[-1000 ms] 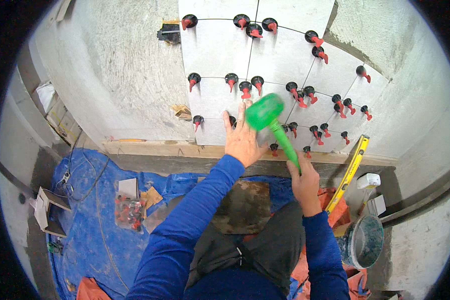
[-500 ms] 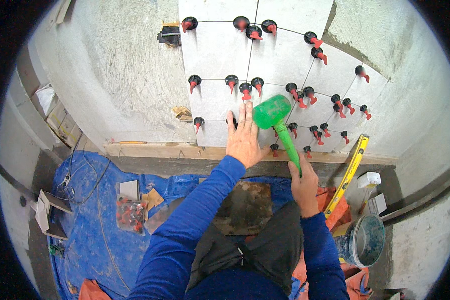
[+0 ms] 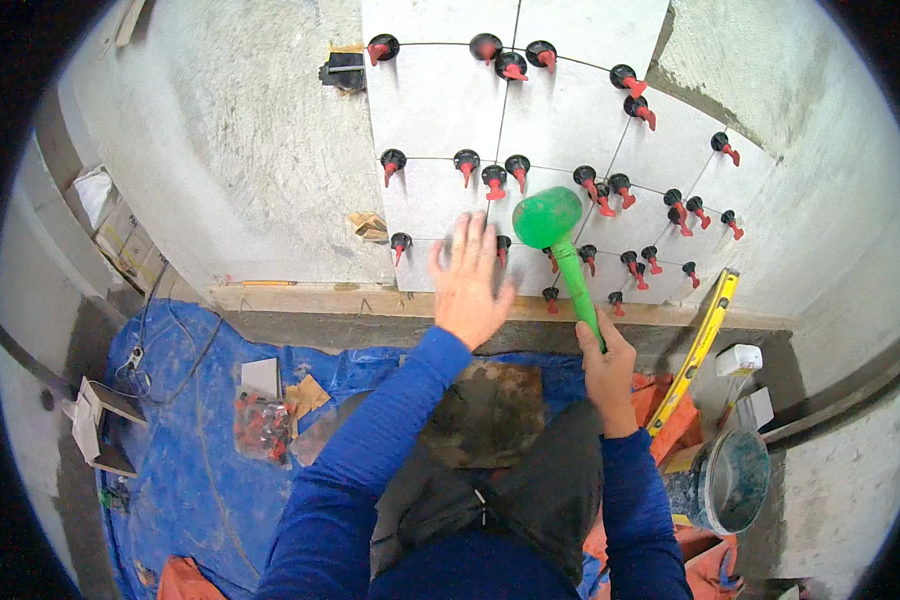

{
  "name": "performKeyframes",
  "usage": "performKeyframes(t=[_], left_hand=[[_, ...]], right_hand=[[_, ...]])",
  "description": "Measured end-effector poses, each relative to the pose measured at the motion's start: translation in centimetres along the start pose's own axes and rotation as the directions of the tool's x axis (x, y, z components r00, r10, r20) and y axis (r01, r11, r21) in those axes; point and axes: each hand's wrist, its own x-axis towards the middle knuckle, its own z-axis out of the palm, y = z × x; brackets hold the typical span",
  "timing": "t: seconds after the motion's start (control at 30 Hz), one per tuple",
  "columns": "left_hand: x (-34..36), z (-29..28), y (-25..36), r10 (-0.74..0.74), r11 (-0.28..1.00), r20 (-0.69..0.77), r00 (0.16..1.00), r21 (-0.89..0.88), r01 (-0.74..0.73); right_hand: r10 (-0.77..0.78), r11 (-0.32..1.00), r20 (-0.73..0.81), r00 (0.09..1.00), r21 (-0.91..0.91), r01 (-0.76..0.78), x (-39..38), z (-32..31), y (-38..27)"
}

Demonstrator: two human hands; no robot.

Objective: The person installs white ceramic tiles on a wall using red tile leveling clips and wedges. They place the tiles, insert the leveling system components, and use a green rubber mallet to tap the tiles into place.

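A green rubber mallet (image 3: 573,270) is gripped by the handle in my right hand (image 3: 609,372), its head raised in front of the tiled wall. My left hand (image 3: 472,285) is open, fingers stretched upward over the lower tiles; whether it touches them I cannot tell. Pale grey tiles (image 3: 436,105) cover the wall ahead. Along their joints sit several black tile levelling clips with red handles. One red-handled clip (image 3: 494,181) is just above my left fingertips, and another clip (image 3: 503,248) shows beside that hand. The mallet head hides part of the tiles behind it.
A wooden batten (image 3: 320,301) runs beneath the tiles. At the right lean a yellow spirit level (image 3: 697,350) and a bucket (image 3: 738,480). A blue tarp (image 3: 205,440) covers the floor at left, bearing a bag of red and black clips (image 3: 262,428) and a cable. Bare plaster (image 3: 260,150) lies left of the tiles.
My left hand has shifted left and slightly down, uncovering a clip beside it. The mallet head has moved slightly right, still in my right hand.
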Motion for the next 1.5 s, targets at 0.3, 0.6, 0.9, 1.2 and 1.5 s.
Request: performKeyframes(t=[0.3,0.6,0.9,1.2,1.5], left_hand=[[-6.5,-4.3,-3.3,-0.211,0.970,-0.103,0.972,-0.142,0.196],[-19.1,-3.8,-6.2,-0.449,0.783,0.121,0.886,-0.425,0.455],[-26.9,-2.9,-7.3,-0.599,0.393,0.423,0.680,-0.584,0.710],[-27.3,-3.3,-7.8,-0.602,0.342,0.465,0.649,-0.585,0.735],[-27.3,-3.5,-8.1,-0.591,0.299,0.510,0.624,-0.581,0.757]], right_hand=[[-0.081,0.996,-0.017,0.997,-0.047,0.081,-0.1,-0.8,1.0],[-0.248,0.933,0.009,0.969,-0.267,0.241,0.8,-2.1,-1.5],[-0.182,0.945,-0.002,0.983,-0.276,0.175,0.4,-1.3,-1.3],[-0.155,0.987,-0.073,0.985,-0.047,0.152,-1.9,-1.0,-2.3],[0.058,0.986,-0.081,0.995,0.162,-0.045,-0.2,-1.9,-6.9]])
